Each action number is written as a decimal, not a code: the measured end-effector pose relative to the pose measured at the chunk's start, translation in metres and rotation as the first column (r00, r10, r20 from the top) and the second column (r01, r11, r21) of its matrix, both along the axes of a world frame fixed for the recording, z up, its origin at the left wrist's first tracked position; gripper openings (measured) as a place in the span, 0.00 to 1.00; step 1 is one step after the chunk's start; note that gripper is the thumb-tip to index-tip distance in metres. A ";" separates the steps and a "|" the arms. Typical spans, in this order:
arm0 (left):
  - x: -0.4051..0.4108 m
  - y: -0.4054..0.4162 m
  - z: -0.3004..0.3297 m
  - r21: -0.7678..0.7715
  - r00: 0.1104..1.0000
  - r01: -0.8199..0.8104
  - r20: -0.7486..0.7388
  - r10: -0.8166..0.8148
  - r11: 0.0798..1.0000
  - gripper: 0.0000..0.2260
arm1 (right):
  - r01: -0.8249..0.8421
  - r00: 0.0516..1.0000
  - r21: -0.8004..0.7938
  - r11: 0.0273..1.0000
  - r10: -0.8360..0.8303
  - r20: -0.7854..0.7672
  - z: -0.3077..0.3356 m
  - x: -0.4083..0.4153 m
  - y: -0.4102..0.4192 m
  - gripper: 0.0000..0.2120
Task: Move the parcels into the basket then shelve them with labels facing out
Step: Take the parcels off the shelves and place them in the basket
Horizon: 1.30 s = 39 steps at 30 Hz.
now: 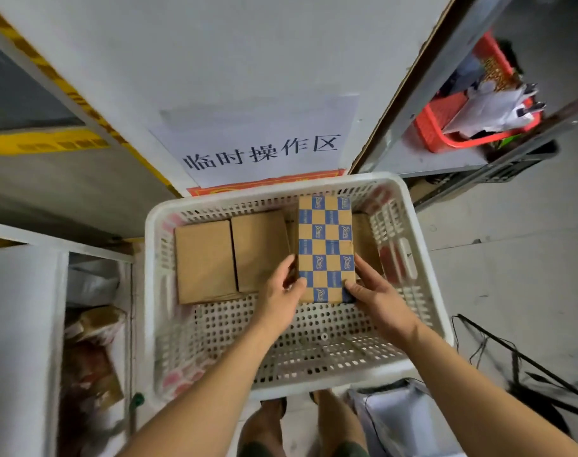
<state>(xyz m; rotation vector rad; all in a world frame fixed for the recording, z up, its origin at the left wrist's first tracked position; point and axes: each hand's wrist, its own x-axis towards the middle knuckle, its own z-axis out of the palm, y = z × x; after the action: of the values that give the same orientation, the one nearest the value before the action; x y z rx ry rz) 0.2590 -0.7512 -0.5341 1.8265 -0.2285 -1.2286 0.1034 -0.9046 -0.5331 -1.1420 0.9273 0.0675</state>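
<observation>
A white perforated plastic basket (422, 268) stands on the floor before me. Inside it, at the far side, lie two plain brown cardboard parcels (204, 260) (259, 250) side by side. To their right is a blue-and-tan checkered parcel (325, 239), long side pointing away from me, with another brown box (366, 245) partly hidden behind it. My left hand (281, 298) grips the checkered parcel's near left corner, and my right hand (376, 296) grips its near right corner. No labels show on the upper faces.
A white panel with a printed paper sign (261, 143) rises behind the basket. Metal shelving stands left, with bagged goods (93, 344) low down. A red basket (472, 103) with white packets sits on the right shelf. A grey bag (396, 417) and black cables (528, 364) lie on the floor.
</observation>
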 end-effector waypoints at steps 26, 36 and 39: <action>0.002 -0.047 -0.116 0.313 0.838 -0.106 0.539 -0.084 0.944 0.23 | -0.120 0.970 -0.223 0.967 0.067 -0.234 -0.128 0.029 -0.017 0.30; 0.031 0.015 -0.021 0.271 0.908 0.015 0.399 -0.126 0.962 0.13 | -0.359 0.928 -0.480 0.800 0.249 -0.279 -0.009 0.055 0.010 0.26; 0.043 0.052 0.029 0.266 0.863 0.020 0.483 -0.151 0.964 0.14 | -0.439 0.898 -0.518 0.734 0.332 -0.290 0.041 0.070 0.030 0.23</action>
<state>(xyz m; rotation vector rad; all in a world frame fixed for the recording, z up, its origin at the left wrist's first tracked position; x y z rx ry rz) 0.3016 -0.6994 -0.5052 2.3677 -0.4646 -0.8439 0.1731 -0.8742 -0.4919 -1.9211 0.8736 0.2493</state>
